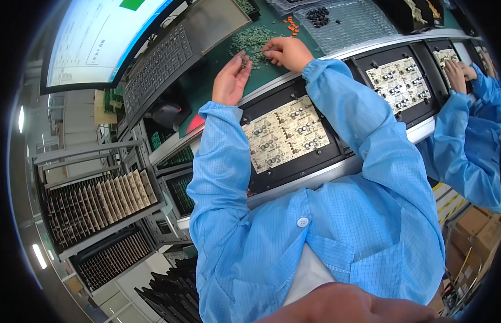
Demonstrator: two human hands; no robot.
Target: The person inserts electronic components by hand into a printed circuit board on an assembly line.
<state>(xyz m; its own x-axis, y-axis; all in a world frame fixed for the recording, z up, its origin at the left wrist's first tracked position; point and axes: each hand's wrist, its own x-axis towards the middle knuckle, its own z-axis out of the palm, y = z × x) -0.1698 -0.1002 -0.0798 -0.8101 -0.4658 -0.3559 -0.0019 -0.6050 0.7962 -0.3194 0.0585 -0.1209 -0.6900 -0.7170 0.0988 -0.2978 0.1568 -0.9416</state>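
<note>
Loose small green electronic components (pixel 253 42) lie in a heap on the green mat beyond the circuit board. At the heap's near left edge is my left hand (pixel 233 81), palm turned inward and fingers loosely extended; a few green bits show by its fingertips, and whether they rest on the fingers I cannot tell. My right hand (pixel 288 53) reaches to the heap's right side, its thumb and fingers pinched together. What sits between those fingertips is too small to make out. Between my forearms, a cream circuit board panel (pixel 285 132) with round parts lies in a black carrier (pixel 328 153).
A keyboard (pixel 159 70) and monitor (pixel 100 43) stand left. Orange parts (pixel 291 26) and black parts (pixel 318 17) lie at the back, beside bubble wrap (pixel 353 27). Another board (pixel 398 83) sits right, near a co-worker's hands (pixel 459 74). Racked boards (pixel 100 207) stand lower left.
</note>
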